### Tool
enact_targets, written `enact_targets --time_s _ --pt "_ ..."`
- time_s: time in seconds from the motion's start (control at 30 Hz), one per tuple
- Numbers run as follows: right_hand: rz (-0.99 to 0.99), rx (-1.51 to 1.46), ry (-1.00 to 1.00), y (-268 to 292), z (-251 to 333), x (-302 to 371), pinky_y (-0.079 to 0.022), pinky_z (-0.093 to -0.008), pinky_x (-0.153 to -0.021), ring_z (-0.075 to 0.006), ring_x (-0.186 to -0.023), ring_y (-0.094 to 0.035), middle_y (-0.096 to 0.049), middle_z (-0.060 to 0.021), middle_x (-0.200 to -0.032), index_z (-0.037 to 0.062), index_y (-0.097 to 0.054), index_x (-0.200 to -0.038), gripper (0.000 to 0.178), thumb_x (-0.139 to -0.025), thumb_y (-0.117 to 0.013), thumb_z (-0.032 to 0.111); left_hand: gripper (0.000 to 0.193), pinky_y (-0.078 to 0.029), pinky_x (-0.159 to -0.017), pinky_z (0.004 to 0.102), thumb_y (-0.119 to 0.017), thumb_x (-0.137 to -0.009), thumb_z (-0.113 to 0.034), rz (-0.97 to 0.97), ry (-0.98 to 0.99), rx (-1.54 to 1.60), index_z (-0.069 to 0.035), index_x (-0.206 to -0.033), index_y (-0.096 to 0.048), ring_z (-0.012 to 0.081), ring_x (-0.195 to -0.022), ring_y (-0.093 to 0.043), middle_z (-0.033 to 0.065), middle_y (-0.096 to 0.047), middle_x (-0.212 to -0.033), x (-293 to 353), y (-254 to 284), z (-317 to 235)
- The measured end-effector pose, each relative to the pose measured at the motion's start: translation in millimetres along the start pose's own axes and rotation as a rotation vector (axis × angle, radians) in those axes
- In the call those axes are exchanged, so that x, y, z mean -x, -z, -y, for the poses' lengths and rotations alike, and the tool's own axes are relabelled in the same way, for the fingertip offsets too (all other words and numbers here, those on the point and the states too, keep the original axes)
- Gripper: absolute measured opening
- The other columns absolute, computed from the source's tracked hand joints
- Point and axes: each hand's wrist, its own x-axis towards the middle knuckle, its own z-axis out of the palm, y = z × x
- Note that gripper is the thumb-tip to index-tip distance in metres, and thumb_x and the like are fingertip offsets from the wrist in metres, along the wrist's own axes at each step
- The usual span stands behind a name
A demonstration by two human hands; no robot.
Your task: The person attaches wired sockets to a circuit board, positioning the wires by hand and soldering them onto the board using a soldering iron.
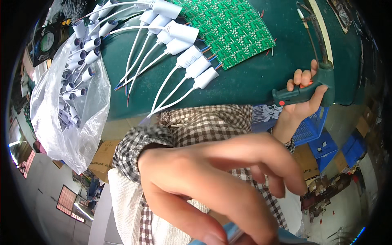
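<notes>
My right hand point(304, 87) is wrapped round the green handle of a soldering gun point(325, 81) at the right of the bench, fingers by its orange-red trigger. The gun's metal barrel and a thin feed tube point away from me. Close to the camera, my left hand point(212, 179) reaches across the lower middle, away from the bench. Its thumb and index finger curl together at the bottom edge beside some light blue material point(232, 232); their tips are partly cut off. A panel of green circuit boards point(232, 32) lies on the bench, with white cylindrical housings point(190, 55) on cables along its left side.
The dark green bench top point(249, 87) spans the far side. At its left hangs a clear plastic bag point(87, 130) with several more white housings. A black fan point(47, 41) stands at far left. Blue crates point(308, 130) and cardboard boxes point(304, 159) sit below at right.
</notes>
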Motion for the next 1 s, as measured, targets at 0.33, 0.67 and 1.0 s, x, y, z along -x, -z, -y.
enact_targets --time_s 0.33,0.67,1.0 --pt "-0.086 0.003 -0.014 -5 10 4 -0.059 -0.0329 -0.059 -0.0205 -0.085 -0.059 -0.061 -0.0072 -0.088 -0.0084 -0.038 -0.144 0.067 -0.106 -0.044 0.046 0.02 -0.051 -0.098 0.0481 -0.07 -0.09 -0.02 -0.018 0.09 0.09 -0.002 -0.098 -0.075 0.0447 -0.114 -0.062 0.036 -0.056 -0.126 -2 -4 -13" --pt "-0.194 -0.233 -0.103 78 138 -111 -0.059 -0.0293 -0.072 -0.0189 -0.095 -0.059 -0.059 -0.0051 -0.1 -0.0047 -0.049 -0.138 0.058 -0.103 -0.057 0.041 0.017 -0.053 -0.093 0.0429 -0.066 -0.095 -0.01 0.196 0.081 0.011 0.004 -0.101 -0.072 0.0378 -0.109 -0.063 0.0322 -0.057 -0.127 -37 0 -29" --pt "-0.528 0.211 -0.298 134 165 -165 -0.06 -0.0441 -0.093 -0.0397 -0.118 -0.062 -0.061 -0.0273 -0.127 -0.0128 -0.053 -0.125 0.065 -0.096 -0.066 0.045 0.038 -0.047 -0.099 0.0459 -0.072 -0.085 -0.004 -0.408 0.053 -1.701 0.0 -0.121 -0.063 0.0371 -0.116 -0.06 0.0163 -0.064 -0.128 11 47 -98"
